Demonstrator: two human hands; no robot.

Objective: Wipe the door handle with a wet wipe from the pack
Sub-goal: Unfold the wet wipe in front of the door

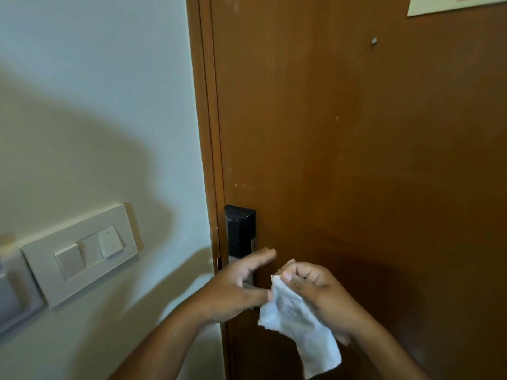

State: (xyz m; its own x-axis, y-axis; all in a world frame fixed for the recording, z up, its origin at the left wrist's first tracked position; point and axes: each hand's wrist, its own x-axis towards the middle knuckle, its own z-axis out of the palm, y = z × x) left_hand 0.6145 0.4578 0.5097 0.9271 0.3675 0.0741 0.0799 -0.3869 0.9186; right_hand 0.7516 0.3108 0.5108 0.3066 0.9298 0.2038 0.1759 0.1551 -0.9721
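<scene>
A white wet wipe hangs crumpled in front of the brown door. My right hand pinches its top edge between thumb and fingers. My left hand is beside it, fingers spread, its thumb tip touching the wipe's left edge. Behind my left hand sits the lock plate, black on top and silver below. The handle lever itself is mostly hidden by my left hand. The wipe pack is not in view.
A cream wall lies left of the door frame, carrying a white switch panel with three rockers. A grey fitting is at the far left edge. A paper sheet is stuck at the door's top right.
</scene>
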